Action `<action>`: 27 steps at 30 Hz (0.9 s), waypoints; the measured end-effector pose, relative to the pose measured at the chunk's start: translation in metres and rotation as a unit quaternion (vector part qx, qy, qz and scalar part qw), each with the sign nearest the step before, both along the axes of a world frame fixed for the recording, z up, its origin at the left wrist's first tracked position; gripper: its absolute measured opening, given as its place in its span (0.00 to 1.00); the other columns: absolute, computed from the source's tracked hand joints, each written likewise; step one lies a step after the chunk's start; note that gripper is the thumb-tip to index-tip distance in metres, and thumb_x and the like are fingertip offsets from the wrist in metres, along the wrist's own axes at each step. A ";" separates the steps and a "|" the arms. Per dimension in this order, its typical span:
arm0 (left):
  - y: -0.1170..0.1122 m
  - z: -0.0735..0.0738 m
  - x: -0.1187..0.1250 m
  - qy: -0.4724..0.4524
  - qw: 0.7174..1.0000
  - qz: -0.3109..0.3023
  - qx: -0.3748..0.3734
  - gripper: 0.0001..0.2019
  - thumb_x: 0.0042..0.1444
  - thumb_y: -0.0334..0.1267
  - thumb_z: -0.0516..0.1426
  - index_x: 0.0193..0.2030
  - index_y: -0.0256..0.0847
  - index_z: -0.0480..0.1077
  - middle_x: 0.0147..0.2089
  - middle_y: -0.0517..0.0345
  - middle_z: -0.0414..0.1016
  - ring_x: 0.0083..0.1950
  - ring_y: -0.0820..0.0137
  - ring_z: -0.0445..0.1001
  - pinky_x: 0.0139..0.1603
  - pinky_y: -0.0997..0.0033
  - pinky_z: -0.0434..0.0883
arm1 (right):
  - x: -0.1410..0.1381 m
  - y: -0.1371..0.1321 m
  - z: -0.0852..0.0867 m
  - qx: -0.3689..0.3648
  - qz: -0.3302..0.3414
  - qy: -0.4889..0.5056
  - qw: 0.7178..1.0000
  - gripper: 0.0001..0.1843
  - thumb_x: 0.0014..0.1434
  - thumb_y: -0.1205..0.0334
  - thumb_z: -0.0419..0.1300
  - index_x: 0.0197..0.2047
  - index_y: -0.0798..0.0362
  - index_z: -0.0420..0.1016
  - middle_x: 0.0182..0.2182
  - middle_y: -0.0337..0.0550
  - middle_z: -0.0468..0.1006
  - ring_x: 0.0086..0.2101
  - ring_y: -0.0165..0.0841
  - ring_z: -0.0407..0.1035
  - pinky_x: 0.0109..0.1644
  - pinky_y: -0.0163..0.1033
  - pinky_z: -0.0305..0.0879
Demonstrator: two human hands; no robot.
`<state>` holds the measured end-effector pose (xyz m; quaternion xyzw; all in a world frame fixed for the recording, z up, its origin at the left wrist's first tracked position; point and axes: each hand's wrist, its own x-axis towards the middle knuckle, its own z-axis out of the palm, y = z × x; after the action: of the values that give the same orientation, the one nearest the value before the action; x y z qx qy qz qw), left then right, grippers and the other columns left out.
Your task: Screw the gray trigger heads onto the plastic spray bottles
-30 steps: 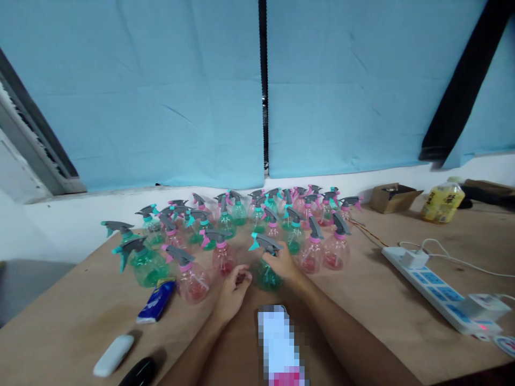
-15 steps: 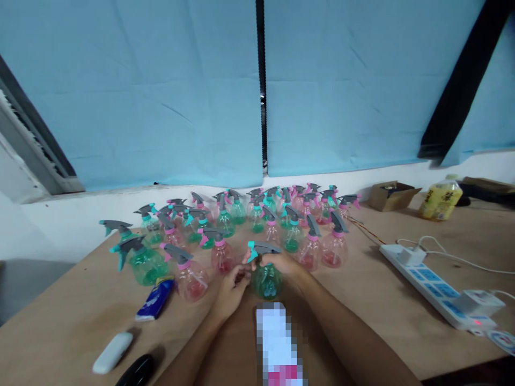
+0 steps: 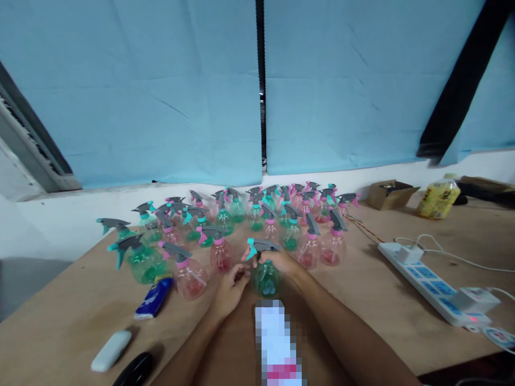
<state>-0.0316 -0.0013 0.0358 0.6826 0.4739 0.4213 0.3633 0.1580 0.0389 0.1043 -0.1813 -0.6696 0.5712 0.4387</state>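
A green spray bottle (image 3: 265, 279) with a grey and teal trigger head stands on the wooden table (image 3: 362, 289) in front of me. My right hand (image 3: 281, 262) is wrapped round its neck just under the trigger. My left hand (image 3: 230, 287) sits just left of the bottle with its fingers curled towards it; what they touch is hidden. Behind them stand several more green and pink spray bottles (image 3: 241, 225) in a crowd.
A white power strip (image 3: 432, 289) with cables lies at right. A cardboard box (image 3: 391, 194) and a yellow drink bottle (image 3: 438, 198) stand at the back right. A blue packet (image 3: 153, 297), a white case (image 3: 111, 350) and a black object (image 3: 134, 370) lie front left.
My right hand has drawn the green bottle slightly nearer and shifted on its neck. My left hand has moved closer to the bottle's left side.
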 end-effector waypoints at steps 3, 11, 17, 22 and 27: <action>0.000 -0.001 0.000 -0.001 1.000 -0.002 0.001 0.15 0.61 0.47 0.54 0.46 0.41 0.73 0.46 0.52 0.79 0.48 0.61 0.76 0.51 0.61 0.70 | -0.002 -0.003 0.001 -0.011 -0.005 0.006 1.000 0.12 0.39 0.64 0.52 0.27 0.54 0.76 0.24 0.40 0.75 0.26 0.31 0.67 0.33 0.37 0.61; -0.001 0.001 0.000 0.013 1.000 -0.009 0.015 0.13 0.62 0.46 0.54 0.46 0.42 0.73 0.45 0.53 0.79 0.47 0.62 0.76 0.51 0.62 0.70 | -0.001 -0.005 0.004 0.005 -0.008 0.007 1.000 0.14 0.39 0.65 0.52 0.30 0.53 0.76 0.25 0.40 0.76 0.27 0.32 0.69 0.35 0.37 0.62; -0.001 0.001 0.002 0.015 1.000 -0.006 0.012 0.14 0.61 0.47 0.54 0.46 0.42 0.73 0.47 0.52 0.79 0.48 0.61 0.76 0.52 0.62 0.70 | -0.002 -0.005 0.001 -0.014 0.001 -0.001 1.000 0.13 0.38 0.65 0.52 0.27 0.53 0.76 0.25 0.40 0.75 0.26 0.32 0.67 0.33 0.37 0.61; -0.002 0.005 0.002 0.016 0.999 -0.020 0.021 0.13 0.61 0.46 0.54 0.45 0.42 0.73 0.47 0.54 0.79 0.48 0.62 0.76 0.52 0.61 0.70 | -0.001 -0.004 0.004 0.020 0.008 -0.009 1.000 0.12 0.39 0.64 0.52 0.25 0.53 0.76 0.25 0.40 0.75 0.26 0.32 0.68 0.34 0.37 0.62; -0.002 0.004 0.002 0.024 1.000 -0.010 0.010 0.14 0.61 0.47 0.54 0.47 0.42 0.73 0.47 0.53 0.79 0.48 0.61 0.76 0.52 0.61 0.70 | -0.002 -0.004 0.002 0.000 -0.005 0.005 1.000 0.14 0.39 0.65 0.52 0.28 0.53 0.77 0.24 0.40 0.75 0.26 0.32 0.67 0.32 0.36 0.61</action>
<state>-0.0296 -0.0034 0.0401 0.7007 0.4716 0.4058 0.3492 0.1556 0.0350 0.1059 -0.1816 -0.6664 0.5699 0.4451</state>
